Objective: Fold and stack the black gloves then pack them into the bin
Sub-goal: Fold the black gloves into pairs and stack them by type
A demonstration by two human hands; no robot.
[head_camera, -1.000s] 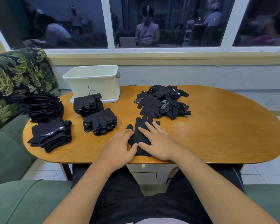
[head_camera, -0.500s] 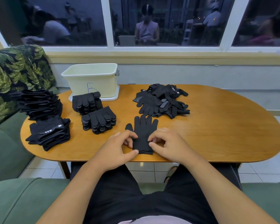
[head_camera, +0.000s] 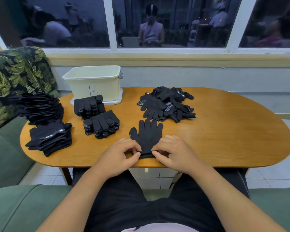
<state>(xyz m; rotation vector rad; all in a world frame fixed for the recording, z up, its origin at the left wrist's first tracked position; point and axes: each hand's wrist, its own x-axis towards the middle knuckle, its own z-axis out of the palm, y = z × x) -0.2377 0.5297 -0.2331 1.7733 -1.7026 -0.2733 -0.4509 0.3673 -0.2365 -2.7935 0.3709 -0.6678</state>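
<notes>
Both hands pinching the cuff of one black glove on the tabletop.

Left hand (head_camera: 119, 156) and right hand (head_camera: 176, 151) are each pinching a near corner of the glove (head_camera: 146, 136) cuff between thumb and forefinger, other fingers curling loosely. The glove is lying flat, fingers pointing away, near the front edge of the wooden tabletop (head_camera: 233, 131). A loose glove pile (head_camera: 166, 104) is sitting just beyond it. Two folded stacks (head_camera: 101, 124) are sitting to the left, the far one touching the cream bin (head_camera: 94, 81) marked B. Two flat stacks (head_camera: 50, 138) are sitting at the tabletop's left end, beside the green sofa (head_camera: 7, 156).
</notes>
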